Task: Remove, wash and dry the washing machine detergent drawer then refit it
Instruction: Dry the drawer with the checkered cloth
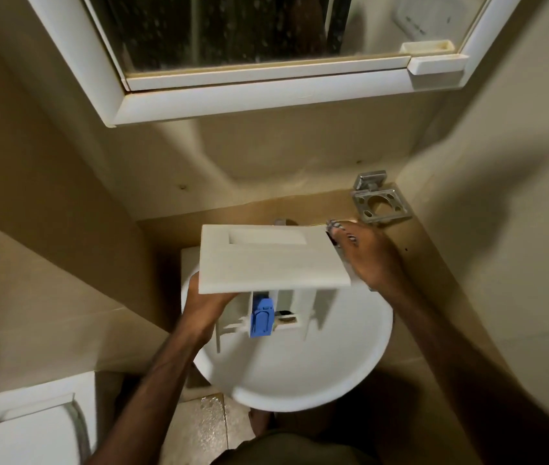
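The white detergent drawer (273, 260) hangs over the round white sink (300, 374), its flat front panel facing up at me. Below the panel show the compartments and a blue siphon insert (261, 317). My left hand (207, 298) grips the drawer from underneath at its left side. My right hand (365, 258) lies at the panel's right edge, fingers pointing to the back wall, with a bit of patterned cloth (335, 225) at the fingertips. Whether the right hand holds the drawer or the cloth is blurred. The tap (281, 222) is mostly hidden behind the drawer.
A white-framed mirror cabinet (266, 92) hangs above the sink. A metal toothbrush holder (380, 203) juts from the right wall. A white toilet cistern (28, 424) stands at the lower left. The floor below the sink looks wet.
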The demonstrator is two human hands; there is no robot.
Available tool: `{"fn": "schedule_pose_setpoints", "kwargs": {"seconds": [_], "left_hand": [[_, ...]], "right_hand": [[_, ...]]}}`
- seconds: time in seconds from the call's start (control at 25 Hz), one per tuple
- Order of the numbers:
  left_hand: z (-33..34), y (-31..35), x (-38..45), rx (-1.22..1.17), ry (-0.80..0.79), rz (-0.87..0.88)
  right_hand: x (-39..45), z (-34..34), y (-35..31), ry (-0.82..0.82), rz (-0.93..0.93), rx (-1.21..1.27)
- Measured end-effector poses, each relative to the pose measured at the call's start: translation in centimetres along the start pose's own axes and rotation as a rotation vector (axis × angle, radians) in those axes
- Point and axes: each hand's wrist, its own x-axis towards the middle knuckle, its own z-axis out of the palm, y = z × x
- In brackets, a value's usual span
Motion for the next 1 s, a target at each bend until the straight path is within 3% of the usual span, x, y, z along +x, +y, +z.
{"fn": "schedule_pose_setpoints", "kwargs": {"seconds": [0.08,0.2,0.32,0.4,0.52,0.6,0.76,1.0], "left_hand": [[0.2,0.5,0.3,-0.131,0.059,-0.037],[0.5,1.5,0.9,-0.234,0.065,-0.189],[0.8,2.2,1.1,-0.396,-0.02,-0.312],[1.3,2.8,0.8,-0.468,-0.04,-0.331],[1.7,3.4,0.6,-0.566,-0.09,-0.351],[1.9,3.7,0.3,-0.599,-0.127,-0.396],[1.9,3.7,-0.1,-0.544,-0.138,-0.406],[1.5,2.7,-0.2,-0.505,-0.128,-0.432]], "right_hand": [[-0.6,-0.8,0.9,0.112,0.185,0.117],[-1.8,-2.7,-0.6,0.252,0.436,0.577],[-4.4,-3.9,-5.1,0.305,0.472,0.798],[-6.4,-3.9,-7.8,0.397,0.239,0.675],[-7.9,-2.7,-9.1,0.523,-0.272,0.322],[-7.5,-1.3,-9.4,0.489,-0.425,0.181],[-6.8,1.3,-10.3,0.364,-0.415,-0.235],[-7.8,2.6,-12.0,0.164,-0.283,-0.439]]}}
